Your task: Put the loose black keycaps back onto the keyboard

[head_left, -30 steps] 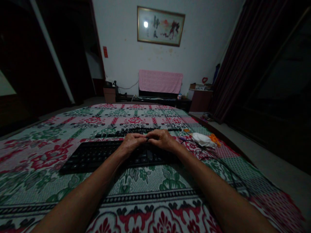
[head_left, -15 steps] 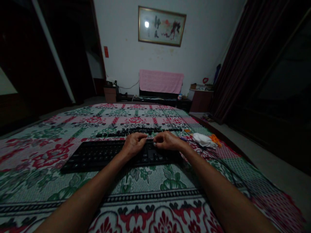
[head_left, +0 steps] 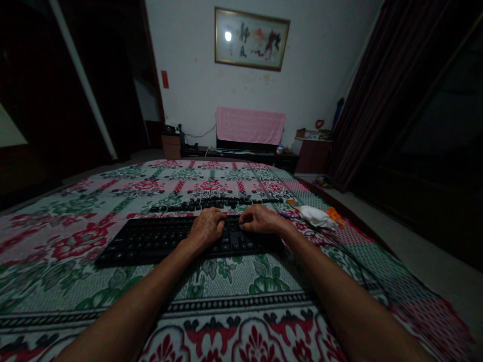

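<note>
Framed pic (head_left: 252,38) on wall (head_left: 320,65), pink cloth (head_left: 250,125) below.

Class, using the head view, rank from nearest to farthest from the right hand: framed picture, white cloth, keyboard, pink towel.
1. Keyboard, under the right hand.
2. White cloth, to its right.
3. Pink towel, across the room.
4. Framed picture, on the wall above.

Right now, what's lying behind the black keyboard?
Behind the keyboard, a row of small black pieces, maybe keycaps, lies on the flowered cover. The left hand and right hand hide the keys beneath them.
</note>
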{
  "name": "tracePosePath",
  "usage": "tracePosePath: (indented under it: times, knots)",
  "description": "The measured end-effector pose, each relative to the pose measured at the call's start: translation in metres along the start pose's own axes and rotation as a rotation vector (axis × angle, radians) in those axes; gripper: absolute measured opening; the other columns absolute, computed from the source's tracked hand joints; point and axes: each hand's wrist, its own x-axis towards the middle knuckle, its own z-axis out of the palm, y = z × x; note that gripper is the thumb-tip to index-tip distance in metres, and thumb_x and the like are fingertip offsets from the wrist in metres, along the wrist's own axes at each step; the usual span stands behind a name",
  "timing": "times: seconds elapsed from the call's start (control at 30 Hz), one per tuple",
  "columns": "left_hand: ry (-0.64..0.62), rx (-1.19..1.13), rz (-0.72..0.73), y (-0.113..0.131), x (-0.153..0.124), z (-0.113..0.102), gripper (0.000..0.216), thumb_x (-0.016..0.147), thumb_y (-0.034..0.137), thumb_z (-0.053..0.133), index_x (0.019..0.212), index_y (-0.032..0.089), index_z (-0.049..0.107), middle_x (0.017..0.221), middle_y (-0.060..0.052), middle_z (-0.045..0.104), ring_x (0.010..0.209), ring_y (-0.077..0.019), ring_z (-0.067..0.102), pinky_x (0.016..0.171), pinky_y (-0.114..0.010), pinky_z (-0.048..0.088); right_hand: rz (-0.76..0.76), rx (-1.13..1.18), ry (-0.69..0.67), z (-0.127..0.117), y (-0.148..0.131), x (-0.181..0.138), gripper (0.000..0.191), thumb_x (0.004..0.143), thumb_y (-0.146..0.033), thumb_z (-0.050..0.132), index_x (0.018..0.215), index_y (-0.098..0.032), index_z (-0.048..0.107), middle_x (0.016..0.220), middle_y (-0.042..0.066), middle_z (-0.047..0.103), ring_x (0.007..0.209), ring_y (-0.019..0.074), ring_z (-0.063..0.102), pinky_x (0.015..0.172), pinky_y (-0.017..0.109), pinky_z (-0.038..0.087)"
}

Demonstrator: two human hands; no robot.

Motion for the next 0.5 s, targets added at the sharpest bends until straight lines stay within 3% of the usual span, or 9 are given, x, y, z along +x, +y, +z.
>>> tracePosePath:
  times: [0.17,0.5]
  knots:
    - [-0.016,-0.004,0.002,0.0023,-0.0006,-0.0021,0.024,0.075,0.019,0.045,0.087,0.019,0.066,0.094,-0.007,0.063,0.092,-0.0203,0.055,0.085,-0.036,0.044,0.048,0.014,-0.001,0.0006,-0.0025,0.0003,0.019,0.063,-0.02,0.057,0.079,-0.015,0.068,0.07,0.0,0.064,0.061,0.0103,0.054,0.053,0.019,0.035]
    - [-0.017,-0.022,0.007,0.0032,-0.0007,-0.0026,0.024,0.076,0.02,0.045,0.086,0.019,0.066,0.094,-0.007,0.063,0.091,-0.0198,0.056,0.085,-0.034,0.044,0.041,-0.002,0.049,0.0036,-0.0034,0.0018,0.017,0.062,-0.018,0.059,0.075,-0.015,0.068,0.065,-0.001,0.063,0.057,0.009,0.051,0.051,0.018,0.034]
